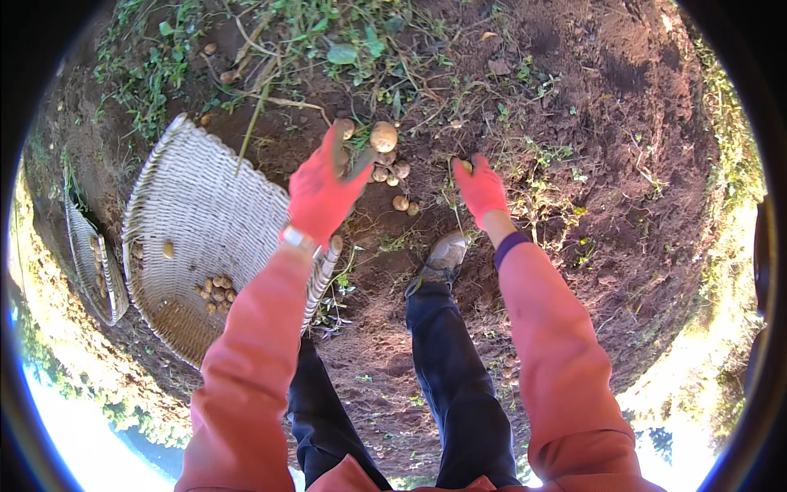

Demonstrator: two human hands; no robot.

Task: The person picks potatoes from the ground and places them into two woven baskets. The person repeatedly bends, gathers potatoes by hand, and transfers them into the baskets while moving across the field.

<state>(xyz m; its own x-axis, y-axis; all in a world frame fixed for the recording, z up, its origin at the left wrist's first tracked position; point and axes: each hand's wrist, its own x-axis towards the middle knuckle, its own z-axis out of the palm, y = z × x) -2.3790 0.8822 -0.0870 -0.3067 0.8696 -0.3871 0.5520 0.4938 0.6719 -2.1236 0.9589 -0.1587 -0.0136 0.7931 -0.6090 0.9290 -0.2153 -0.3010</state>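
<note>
My left hand [323, 190], in a red glove with dark fingers, reaches over the soil with thumb and fingers apart. Just beyond its thumb is a large potato [383, 136]; whether they touch is unclear. Another potato [346, 128] shows beside its fingertips. Between the hands lies a cluster of small potatoes [391, 170], with two more potatoes [406, 205] nearer my shoe. My right hand [482, 189], gloved in red, pinches a small yellowish potato [467, 166] that its fingers partly cover. A thin stem hangs below that hand.
A large woven basket [209, 190] leans open at my left, with several potatoes [216, 293] inside. Farther left stands a second basket [92, 264] holding potatoes. Green weeds [344, 52] and dry stalks cover the ground ahead. My shoe [444, 255] stands on reddish soil [615, 246].
</note>
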